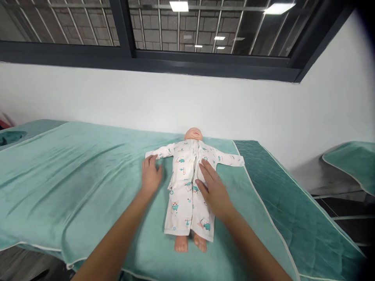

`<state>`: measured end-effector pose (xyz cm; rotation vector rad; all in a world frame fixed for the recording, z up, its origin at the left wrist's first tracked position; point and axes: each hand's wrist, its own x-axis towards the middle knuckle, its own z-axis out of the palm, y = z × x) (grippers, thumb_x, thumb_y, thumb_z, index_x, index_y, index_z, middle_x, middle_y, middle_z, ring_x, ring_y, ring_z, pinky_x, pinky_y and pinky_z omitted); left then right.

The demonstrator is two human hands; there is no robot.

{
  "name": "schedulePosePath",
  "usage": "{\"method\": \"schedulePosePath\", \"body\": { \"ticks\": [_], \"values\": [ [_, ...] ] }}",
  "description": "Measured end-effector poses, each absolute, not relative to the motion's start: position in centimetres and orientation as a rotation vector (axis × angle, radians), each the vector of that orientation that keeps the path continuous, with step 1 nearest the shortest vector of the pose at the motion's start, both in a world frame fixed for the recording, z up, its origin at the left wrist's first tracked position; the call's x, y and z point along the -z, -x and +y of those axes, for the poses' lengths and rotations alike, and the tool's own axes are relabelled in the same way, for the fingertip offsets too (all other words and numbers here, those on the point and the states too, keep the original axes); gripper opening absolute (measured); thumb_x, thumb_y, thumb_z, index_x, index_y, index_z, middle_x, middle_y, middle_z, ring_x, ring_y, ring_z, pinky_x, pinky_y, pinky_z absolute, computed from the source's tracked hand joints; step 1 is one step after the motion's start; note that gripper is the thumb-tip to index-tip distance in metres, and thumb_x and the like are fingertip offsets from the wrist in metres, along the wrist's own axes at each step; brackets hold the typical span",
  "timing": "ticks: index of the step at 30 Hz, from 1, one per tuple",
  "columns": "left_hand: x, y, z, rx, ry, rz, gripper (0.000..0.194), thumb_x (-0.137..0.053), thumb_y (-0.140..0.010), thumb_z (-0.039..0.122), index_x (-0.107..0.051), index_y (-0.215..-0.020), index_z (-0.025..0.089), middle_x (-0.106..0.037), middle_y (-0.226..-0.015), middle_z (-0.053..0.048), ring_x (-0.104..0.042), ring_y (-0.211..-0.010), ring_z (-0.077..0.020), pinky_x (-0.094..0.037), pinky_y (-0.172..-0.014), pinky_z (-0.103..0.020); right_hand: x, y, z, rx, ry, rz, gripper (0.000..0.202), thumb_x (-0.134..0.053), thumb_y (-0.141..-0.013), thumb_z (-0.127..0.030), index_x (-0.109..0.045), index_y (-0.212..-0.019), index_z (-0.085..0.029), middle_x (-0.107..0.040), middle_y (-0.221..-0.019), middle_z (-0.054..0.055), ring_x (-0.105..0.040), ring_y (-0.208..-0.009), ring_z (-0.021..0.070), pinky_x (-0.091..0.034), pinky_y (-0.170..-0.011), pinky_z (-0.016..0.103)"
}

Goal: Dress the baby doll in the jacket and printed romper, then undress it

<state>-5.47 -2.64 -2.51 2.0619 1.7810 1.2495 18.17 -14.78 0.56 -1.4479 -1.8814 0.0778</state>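
A baby doll (193, 134) lies on its back, head toward the wall and bare feet toward me. It wears a white printed top and trousers, here the baby clothes (182, 166), with both sleeves stretched out sideways. My left hand (151, 175) is at the cuff of the sleeve on the left, fingertips touching or just over it, fingers slightly curled and apart. Over the front of the clothes, on the right side, my right hand (215, 191) lies with its fingers extended. The doll's own hands are hidden inside the sleeves.
A light green blanket (96, 175) with creases covers the bed, over a darker quilted cover (299, 210) at right. Behind stand a white wall (131, 97) and a dark-framed window (211, 64) with bars. Another green cover (354, 164) hangs at far right.
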Motion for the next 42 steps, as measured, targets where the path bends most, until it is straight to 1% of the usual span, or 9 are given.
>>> {"method": "schedulePosePath", "body": {
  "ticks": [2, 6, 15, 21, 25, 28, 33, 38, 42],
  "values": [
    [2.7, 6.3, 0.2, -1.024, -2.145, 2.040, 0.059, -0.049, -0.085, 0.021, -0.043, -0.144, 0.015, -0.042, -0.149, -0.018, -0.036, -0.139, -0.0348, -0.035, -0.110, -0.050, 0.1, -17.6, -14.4, -0.052, 1.457, -1.900, 0.048, -0.035, -0.103, -0.027, -0.033, -0.151, -0.023, -0.026, -0.162, 0.006, -0.018, -0.151, 0.0221, -0.027, -0.121, 0.050],
    [2.7, 7.6, 4.0, -0.658, -2.196, 2.209, 0.058, -0.039, -0.091, 0.020, -0.039, -0.149, 0.015, -0.044, -0.150, -0.019, -0.039, -0.139, -0.0345, -0.032, -0.111, -0.052, 0.9, -17.3, -14.5, -0.013, 1.472, -1.912, 0.045, -0.031, -0.103, -0.021, -0.040, -0.147, -0.023, -0.027, -0.161, 0.004, -0.016, -0.151, 0.0207, -0.025, -0.121, 0.051],
    [2.2, 10.3, 7.1, -0.664, -2.144, 2.254, 0.058, -0.036, -0.088, 0.008, -0.047, -0.144, 0.019, -0.047, -0.151, -0.011, -0.046, -0.135, -0.0276, -0.035, -0.110, -0.044, 0.8, -18.3, -17.9, -0.044, 1.327, -2.091, 0.039, -0.043, -0.098, -0.015, -0.051, -0.135, -0.027, -0.046, -0.152, 0.002, -0.028, -0.148, 0.0214, -0.018, -0.122, 0.052],
    [2.7, 10.2, 7.0, -0.722, -2.154, 2.244, 0.049, -0.042, -0.087, 0.013, -0.061, -0.131, 0.022, -0.056, -0.143, -0.008, -0.049, -0.132, -0.0301, -0.035, -0.110, -0.047, 1.1, -25.4, -13.4, -0.091, 1.420, -1.603, 0.037, -0.049, -0.096, -0.031, -0.053, -0.132, -0.025, -0.056, -0.138, 0.008, -0.050, -0.130, 0.0222, -0.041, -0.108, 0.042],
    [2.8, 10.5, 6.9, -0.789, -2.149, 2.224, 0.052, -0.041, -0.083, 0.010, -0.062, -0.130, 0.020, -0.056, -0.142, -0.007, -0.050, -0.132, -0.0263, -0.037, -0.110, -0.040, 3.2, -33.0, -7.7, 0.060, 1.793, -1.148, 0.053, -0.057, -0.084, -0.039, -0.054, -0.129, -0.010, -0.056, -0.130, 0.021, -0.051, -0.121, 0.0318, -0.041, -0.102, 0.048],
    [2.8, 10.7, 6.9, -0.913, -2.131, 2.188, 0.055, -0.037, -0.082, 0.007, -0.062, -0.129, 0.018, -0.058, -0.141, -0.004, -0.051, -0.131, -0.0205, -0.038, -0.111, -0.032, 4.8, -36.7, -5.8, 0.034, 1.995, -1.014, 0.055, -0.057, -0.080, -0.037, -0.056, -0.126, -0.006, -0.063, -0.119, 0.022, -0.057, -0.107, 0.0311, -0.043, -0.095, 0.047],
    [2.4, 10.0, 6.6, -0.933, -2.192, 2.034, 0.046, -0.034, -0.094, 0.028, -0.061, -0.131, 0.021, -0.058, -0.141, -0.003, -0.052, -0.131, -0.0216, -0.038, -0.111, -0.033, 5.9, -38.3, -5.7, -0.040, 2.008, -1.036, 0.044, -0.054, -0.078, -0.033, -0.065, -0.115, -0.012, -0.069, -0.094, 0.013, -0.059, -0.079, 0.0230, -0.046, -0.079, 0.038],
    [2.0, 9.1, 6.2, -0.678, -2.174, 2.105, 0.051, -0.026, -0.099, 0.043, -0.060, -0.131, 0.023, -0.063, -0.135, -0.009, -0.056, -0.125, -0.0284, -0.037, -0.109, -0.043, 5.9, -38.6, -5.8, -0.004, 2.021, -1.027, 0.043, -0.049, -0.078, -0.029, -0.067, -0.113, -0.013, -0.066, -0.088, 0.010, -0.056, -0.078, 0.0226, -0.044, -0.077, 0.037],
    [2.1, 8.9, 5.8, -0.657, -2.181, 2.107, 0.055, -0.020, -0.100, 0.044, -0.052, -0.139, 0.022, -0.058, -0.141, -0.009, -0.052, -0.131, -0.0266, -0.029, -0.114, -0.045, 6.1, -38.5, -6.2, 0.019, 2.061, -1.030, 0.043, -0.049, -0.077, -0.025, -0.068, -0.113, -0.013, -0.065, -0.088, 0.010, -0.055, -0.081, 0.0240, -0.043, -0.079, 0.038]
  ]
}}
